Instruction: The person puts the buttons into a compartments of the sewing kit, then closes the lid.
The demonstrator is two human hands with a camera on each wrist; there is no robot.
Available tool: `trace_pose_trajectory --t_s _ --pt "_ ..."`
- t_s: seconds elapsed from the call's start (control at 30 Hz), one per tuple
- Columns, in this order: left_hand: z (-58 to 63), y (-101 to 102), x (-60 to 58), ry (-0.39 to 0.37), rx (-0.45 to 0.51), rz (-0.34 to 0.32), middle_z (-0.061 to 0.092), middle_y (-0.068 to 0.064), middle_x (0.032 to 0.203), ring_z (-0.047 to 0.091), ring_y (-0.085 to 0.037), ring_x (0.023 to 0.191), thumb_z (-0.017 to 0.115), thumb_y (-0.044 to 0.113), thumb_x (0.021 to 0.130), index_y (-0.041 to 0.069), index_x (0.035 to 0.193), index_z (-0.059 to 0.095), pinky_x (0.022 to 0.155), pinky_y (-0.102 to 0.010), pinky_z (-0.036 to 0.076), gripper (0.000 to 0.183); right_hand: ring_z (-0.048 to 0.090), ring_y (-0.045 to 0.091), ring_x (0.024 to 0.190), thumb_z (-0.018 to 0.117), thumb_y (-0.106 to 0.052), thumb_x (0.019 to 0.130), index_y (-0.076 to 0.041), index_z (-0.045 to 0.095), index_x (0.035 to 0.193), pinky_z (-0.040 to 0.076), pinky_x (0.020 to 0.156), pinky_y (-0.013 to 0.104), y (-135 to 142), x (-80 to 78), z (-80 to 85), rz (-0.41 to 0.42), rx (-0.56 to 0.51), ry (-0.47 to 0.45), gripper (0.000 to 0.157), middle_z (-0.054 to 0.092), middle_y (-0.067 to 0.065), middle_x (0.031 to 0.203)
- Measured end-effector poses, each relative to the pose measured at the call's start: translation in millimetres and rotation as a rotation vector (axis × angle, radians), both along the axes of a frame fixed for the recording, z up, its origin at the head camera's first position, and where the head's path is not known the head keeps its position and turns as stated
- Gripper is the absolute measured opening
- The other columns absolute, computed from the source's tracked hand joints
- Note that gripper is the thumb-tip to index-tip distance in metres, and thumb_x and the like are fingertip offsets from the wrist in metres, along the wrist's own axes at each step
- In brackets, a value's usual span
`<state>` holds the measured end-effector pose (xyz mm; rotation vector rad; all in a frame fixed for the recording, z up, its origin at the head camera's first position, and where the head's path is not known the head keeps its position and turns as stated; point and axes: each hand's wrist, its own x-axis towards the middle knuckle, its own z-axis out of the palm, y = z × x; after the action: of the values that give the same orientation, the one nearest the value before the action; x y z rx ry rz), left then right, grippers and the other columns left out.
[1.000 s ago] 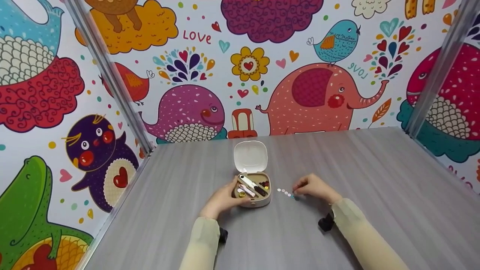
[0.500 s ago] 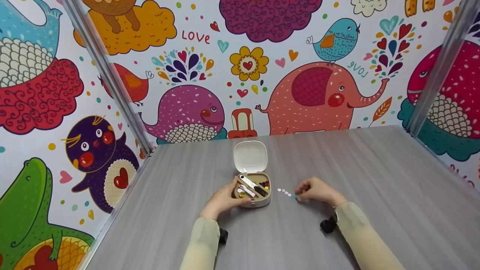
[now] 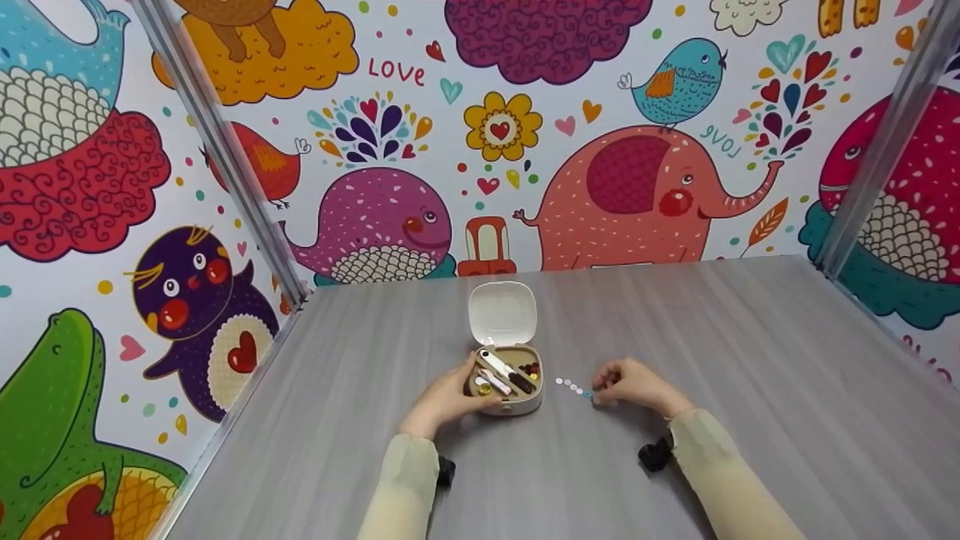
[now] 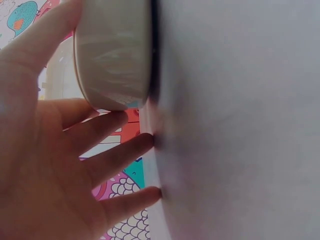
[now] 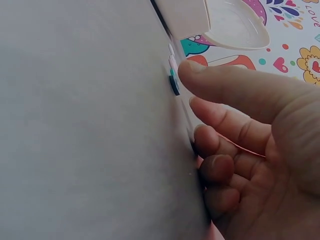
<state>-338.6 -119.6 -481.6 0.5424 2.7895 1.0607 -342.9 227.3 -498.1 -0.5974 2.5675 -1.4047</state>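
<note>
My left hand (image 3: 442, 399) holds a small beige box (image 3: 517, 407) by its side, thumb in front and index finger behind; the left wrist view shows its other fingers spread, tips by the tabletop. Inside the box lie a white tool with a dark end (image 3: 504, 367), a pink-and-white piece (image 3: 495, 381), a yellow round piece (image 3: 484, 389) and dark red bits (image 3: 529, 368). To its right runs a slanting row of small flat discs like buttons (image 3: 573, 387), mostly pale, then blue. My right hand (image 3: 634, 384) hovers at its near end, thumb beside a dark disc (image 5: 174, 85), its fingers loosely curled with nothing visible between them.
The box's white lid (image 3: 502, 315) stands raised on its hinge at the back. A grey wood-grain table (image 3: 712, 322) spreads around, bounded by printed cartoon panels (image 3: 622, 202) and metal posts (image 3: 217, 150).
My right hand has shifted slightly right and toward me, leaving more of the blue end of the row in sight. The left hand and box stay in place.
</note>
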Motion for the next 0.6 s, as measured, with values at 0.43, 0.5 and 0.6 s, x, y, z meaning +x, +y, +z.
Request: trace_pose_trajectory --t_s 0.43,0.5,0.6 --pt "-0.3 -0.5 0.8 0.035 0.004 -0.014 0.037 -0.028 0.147 0.039 -0.042 0.132 0.077 0.047 0.079 -0.003 0.150 0.026 0.107 -0.052 0.033 0.101 0.046 0.010 0.061 0.080 -0.007 0.074 0.003 0.069 0.087 0.039 0.054 0.020 -0.6 -2.7 -4.8 -0.019 0.002 0.014 0.020 0.056 -0.001 0.069" --pt "-0.2 -0.4 1.1 0.036 0.007 -0.011 0.036 -0.027 0.148 0.039 -0.042 0.132 0.077 0.046 0.079 -0.004 0.150 0.027 0.108 -0.052 0.033 0.101 0.047 0.009 0.061 0.079 -0.006 0.075 0.004 0.068 0.087 0.040 0.053 0.020 -1.0 -2.6 -5.0 -0.017 -0.002 0.014 0.019 0.056 -0.001 0.069" --pt "-0.1 0.9 0.5 0.036 0.016 -0.016 0.036 -0.026 0.148 0.039 -0.042 0.133 0.077 0.045 0.079 -0.004 0.150 0.026 0.108 -0.051 0.033 0.100 0.047 0.009 0.061 0.078 -0.003 0.075 0.005 0.068 0.088 0.040 0.053 0.019 -0.8 -1.7 -4.4 -0.019 -0.008 0.013 0.018 0.056 -0.001 0.069"
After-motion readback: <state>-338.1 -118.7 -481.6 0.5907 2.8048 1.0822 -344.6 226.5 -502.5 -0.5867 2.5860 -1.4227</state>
